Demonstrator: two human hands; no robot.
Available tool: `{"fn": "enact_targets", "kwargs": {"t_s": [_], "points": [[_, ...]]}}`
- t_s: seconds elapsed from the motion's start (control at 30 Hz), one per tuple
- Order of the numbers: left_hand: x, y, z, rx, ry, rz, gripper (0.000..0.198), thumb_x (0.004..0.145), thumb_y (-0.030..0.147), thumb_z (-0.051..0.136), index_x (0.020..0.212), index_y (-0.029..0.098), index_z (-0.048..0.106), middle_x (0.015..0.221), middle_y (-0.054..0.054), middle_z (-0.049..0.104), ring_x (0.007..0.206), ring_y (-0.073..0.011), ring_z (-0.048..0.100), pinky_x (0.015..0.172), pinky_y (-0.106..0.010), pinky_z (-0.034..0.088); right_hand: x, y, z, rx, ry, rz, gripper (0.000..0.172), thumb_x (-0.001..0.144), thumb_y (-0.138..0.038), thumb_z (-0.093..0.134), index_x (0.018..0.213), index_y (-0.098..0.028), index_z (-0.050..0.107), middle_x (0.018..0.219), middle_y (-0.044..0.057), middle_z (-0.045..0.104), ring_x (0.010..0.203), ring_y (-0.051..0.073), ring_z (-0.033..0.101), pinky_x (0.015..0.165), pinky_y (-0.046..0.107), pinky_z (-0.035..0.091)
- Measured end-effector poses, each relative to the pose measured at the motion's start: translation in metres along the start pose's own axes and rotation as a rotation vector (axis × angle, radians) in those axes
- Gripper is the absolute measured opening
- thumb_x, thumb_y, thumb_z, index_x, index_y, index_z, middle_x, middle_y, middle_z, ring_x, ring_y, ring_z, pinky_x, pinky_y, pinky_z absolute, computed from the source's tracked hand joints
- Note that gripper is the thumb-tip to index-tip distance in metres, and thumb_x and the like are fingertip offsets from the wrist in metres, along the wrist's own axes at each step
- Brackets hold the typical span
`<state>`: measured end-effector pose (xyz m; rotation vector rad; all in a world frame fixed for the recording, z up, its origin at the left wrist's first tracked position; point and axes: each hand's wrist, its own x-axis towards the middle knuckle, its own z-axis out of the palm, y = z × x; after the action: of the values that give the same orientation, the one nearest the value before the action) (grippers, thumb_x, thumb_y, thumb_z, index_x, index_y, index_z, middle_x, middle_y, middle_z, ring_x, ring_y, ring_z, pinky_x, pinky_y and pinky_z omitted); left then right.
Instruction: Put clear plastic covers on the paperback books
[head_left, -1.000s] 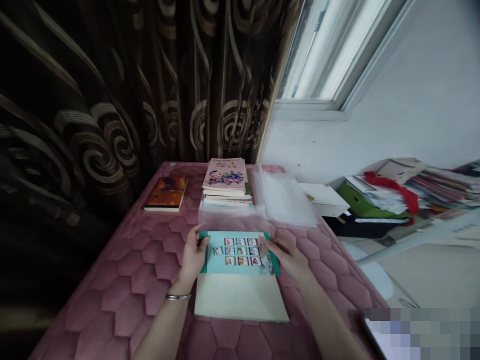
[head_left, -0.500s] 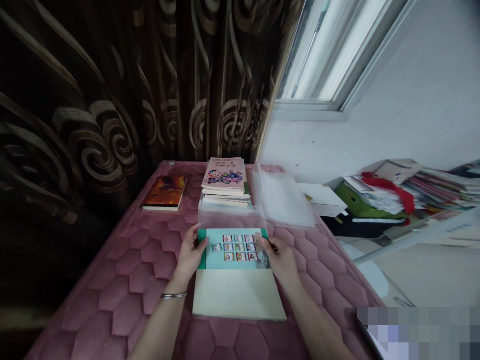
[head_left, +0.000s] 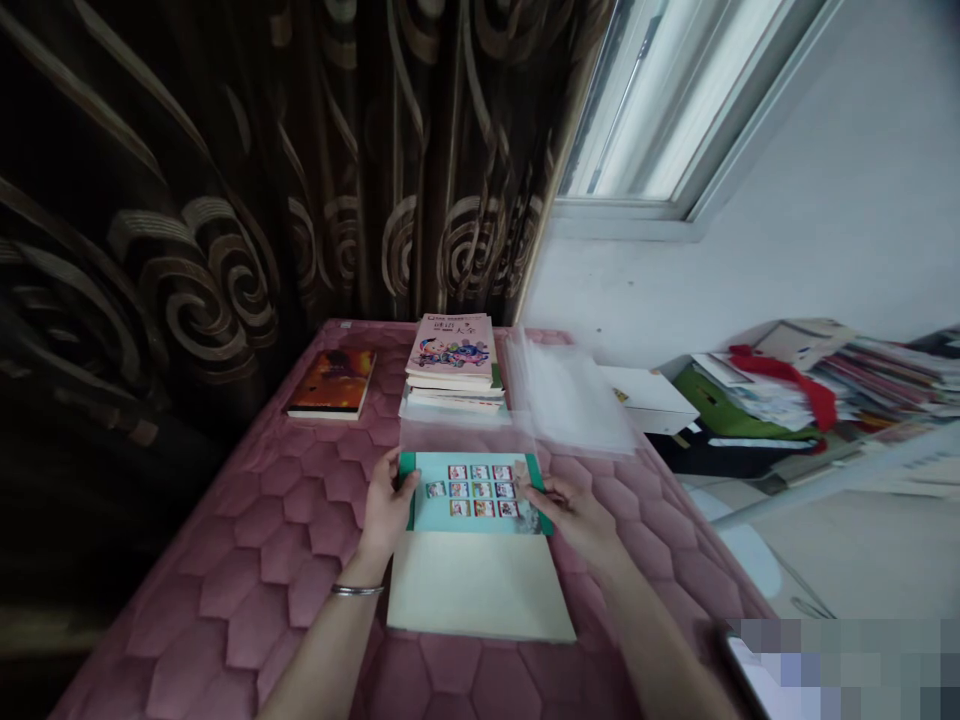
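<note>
An open book lies before me, with a cream page (head_left: 480, 590) on the near side and a teal cover flap (head_left: 442, 510) with small pictures in rows on the far side. My left hand (head_left: 387, 505) grips the flap's left edge, thumb on top. At the right edge, my right hand (head_left: 581, 515) pinches the flap between thumb and curled fingers. Clear plastic (head_left: 465, 435) reaches past the flap's far edge toward the book stack; how it is joined to the flap cannot be made out. The fingers under the flap are partly hidden.
Beyond the plastic stands a stack of books (head_left: 450, 350) with a pink one on top. An orange-brown book (head_left: 331, 382) lies to its left, loose clear plastic sheets (head_left: 574, 400) to its right. All rest on pink quilted padding (head_left: 247, 560). A white box (head_left: 649, 398) and piled papers are farther right.
My right hand's fingers have shifted slightly along the flap's right edge, while both hands keep hold. The whole view has moved a little; the surrounding books and sheets stay in place.
</note>
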<state>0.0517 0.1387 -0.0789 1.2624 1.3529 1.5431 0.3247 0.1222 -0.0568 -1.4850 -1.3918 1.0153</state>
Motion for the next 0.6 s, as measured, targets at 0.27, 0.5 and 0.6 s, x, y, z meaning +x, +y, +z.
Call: {"fn": "enact_targets", "kwargs": {"t_s": [0.27, 0.5, 0.6], "points": [[0.001, -0.0011, 0.0006, -0.013, -0.011, -0.032, 0.039, 0.073, 0.028, 0.066, 0.109, 0.017, 0.056, 0.099, -0.007, 0.068, 0.094, -0.0193, 0.063, 0.088, -0.034, 0.047, 0.0004, -0.0004, 0.0067, -0.002, 0.08, 0.044, 0.028, 0.063, -0.049, 0.069, 0.066, -0.021, 0.072, 0.068, 0.003, 0.071, 0.067, 0.022, 0.063, 0.06, 0.029, 0.046], [0.0006, 0.0018, 0.0005, -0.022, -0.009, -0.04, 0.038, 0.072, 0.032, 0.068, 0.105, 0.017, 0.057, 0.097, -0.007, 0.07, 0.092, -0.0197, 0.065, 0.087, -0.035, 0.048, 0.0, 0.0008, -0.0008, 0.112, 0.032, 0.08, 0.026, 0.059, -0.045, 0.074, 0.057, -0.019, 0.07, 0.07, 0.004, 0.071, 0.07, 0.022, 0.063, 0.062, 0.029, 0.045], [0.0009, 0.0009, 0.0008, -0.035, -0.018, -0.047, 0.035, 0.073, 0.034, 0.068, 0.103, 0.018, 0.058, 0.1, -0.007, 0.07, 0.093, -0.02, 0.065, 0.087, -0.035, 0.049, 0.0008, 0.0047, -0.0009, 0.113, 0.057, 0.105, 0.029, 0.058, -0.048, 0.075, 0.063, -0.019, 0.073, 0.069, 0.004, 0.072, 0.07, 0.022, 0.064, 0.062, 0.03, 0.046]]}}
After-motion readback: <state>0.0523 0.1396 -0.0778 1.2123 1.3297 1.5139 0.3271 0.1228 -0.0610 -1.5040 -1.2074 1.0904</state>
